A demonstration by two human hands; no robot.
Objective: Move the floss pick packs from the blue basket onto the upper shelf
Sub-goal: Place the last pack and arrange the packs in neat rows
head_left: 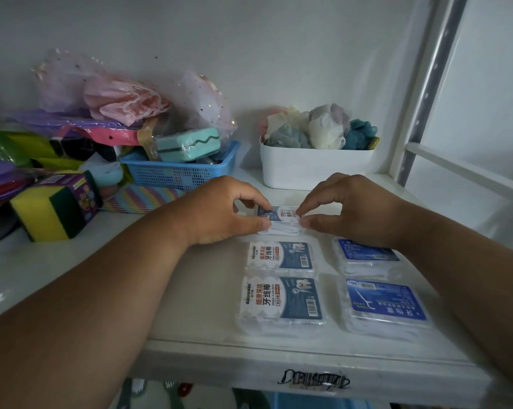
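Both forearms reach forward over the white shelf point(190, 346), converging toward its middle. The left hand point(222, 214) lies palm down, knuckles up, its thumb and curled fingers pinching the left end of a floss pick pack point(281, 219) that sits on the shelf. The right hand point(346, 211) mirrors it, thumb and bent forefinger pinching the pack's right end, the other fingers arched above. Both wrists are nearly level, the right forearm crossing above the shelf's front right area.
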